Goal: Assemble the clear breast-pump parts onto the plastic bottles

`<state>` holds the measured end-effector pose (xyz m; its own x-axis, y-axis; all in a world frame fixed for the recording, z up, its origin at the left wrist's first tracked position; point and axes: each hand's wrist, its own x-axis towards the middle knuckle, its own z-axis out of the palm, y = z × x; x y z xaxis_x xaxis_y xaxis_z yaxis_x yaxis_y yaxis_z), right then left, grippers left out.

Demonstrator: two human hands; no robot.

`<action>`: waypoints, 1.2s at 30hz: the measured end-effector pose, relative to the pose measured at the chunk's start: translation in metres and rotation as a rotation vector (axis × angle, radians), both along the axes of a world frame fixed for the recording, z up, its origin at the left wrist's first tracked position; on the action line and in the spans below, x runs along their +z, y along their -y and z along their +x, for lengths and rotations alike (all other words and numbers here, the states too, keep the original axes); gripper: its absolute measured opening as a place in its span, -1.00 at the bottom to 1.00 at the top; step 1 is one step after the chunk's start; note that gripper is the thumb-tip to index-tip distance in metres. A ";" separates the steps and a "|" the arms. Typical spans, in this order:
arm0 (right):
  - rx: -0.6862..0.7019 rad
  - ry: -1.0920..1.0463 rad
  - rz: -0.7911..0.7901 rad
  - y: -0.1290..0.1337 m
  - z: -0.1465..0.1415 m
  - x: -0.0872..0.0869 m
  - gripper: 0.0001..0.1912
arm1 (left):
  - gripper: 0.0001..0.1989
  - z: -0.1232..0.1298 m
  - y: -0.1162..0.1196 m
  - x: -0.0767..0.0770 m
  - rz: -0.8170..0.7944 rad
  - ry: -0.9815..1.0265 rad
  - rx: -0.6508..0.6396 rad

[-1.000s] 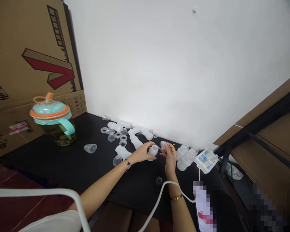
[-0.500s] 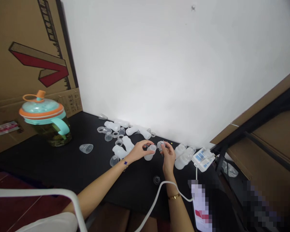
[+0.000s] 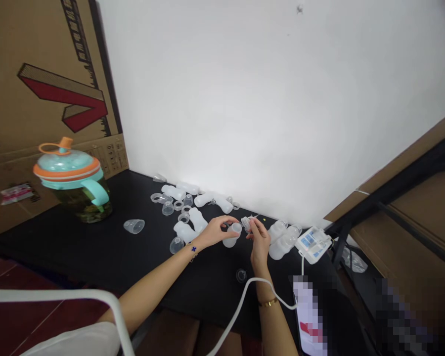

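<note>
My left hand (image 3: 215, 232) grips a translucent plastic bottle (image 3: 230, 235) around its upper part, with the bottle's mouth pointing right. My right hand (image 3: 258, 238) pinches a small clear plastic fitting (image 3: 246, 223) between its fingertips, close to the bottle's mouth but apart from it. Around my hands, several frosted bottles (image 3: 185, 232), clear rings (image 3: 183, 218) and small cups (image 3: 176, 245) lie on the black table (image 3: 203, 282).
A lidded jug (image 3: 74, 180) with orange and teal trim holds dark contents at the left, against a cardboard sheet (image 3: 48, 84). A white device (image 3: 313, 244) with a white cable (image 3: 252, 287) sits at the right. A white wall rises behind the table.
My right hand has turned the clear fitting slightly, and my left hand still holds the bottle. The view has shifted a little, with the table items sliding slightly within the frame.
</note>
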<state>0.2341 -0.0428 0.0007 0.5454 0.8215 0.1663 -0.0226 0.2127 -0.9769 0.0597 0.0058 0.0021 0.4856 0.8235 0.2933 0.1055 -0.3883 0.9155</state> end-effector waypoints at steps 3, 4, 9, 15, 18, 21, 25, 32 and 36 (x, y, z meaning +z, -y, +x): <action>0.032 0.106 0.064 0.003 -0.001 0.002 -0.58 | -0.58 0.001 0.000 -0.001 -0.006 -0.008 0.002; 0.048 0.147 0.085 0.004 -0.002 0.003 -0.60 | -0.58 0.001 0.000 -0.001 -0.010 -0.010 0.003; 0.135 0.304 0.088 0.009 -0.006 0.009 -0.63 | -0.54 0.001 0.000 -0.002 -0.008 -0.030 -0.015; 0.193 0.381 0.054 0.009 -0.006 0.009 -0.59 | -0.45 0.002 0.001 -0.003 0.042 -0.102 -0.030; 0.202 0.376 0.061 0.009 -0.006 0.009 -0.62 | -0.47 0.002 0.002 -0.003 0.052 -0.102 -0.023; 0.207 0.377 0.054 0.009 -0.006 0.008 -0.63 | -0.48 0.002 0.001 -0.003 0.060 -0.090 -0.022; 0.218 0.394 0.039 0.008 -0.005 0.006 -0.62 | -0.51 0.002 0.000 -0.005 0.067 -0.095 -0.021; 0.232 0.391 0.040 0.006 -0.004 0.003 -0.65 | -0.57 0.002 0.001 -0.004 0.062 -0.091 -0.026; 0.232 0.376 0.037 0.007 -0.005 0.004 -0.66 | -0.59 0.002 0.001 -0.004 0.057 -0.072 -0.019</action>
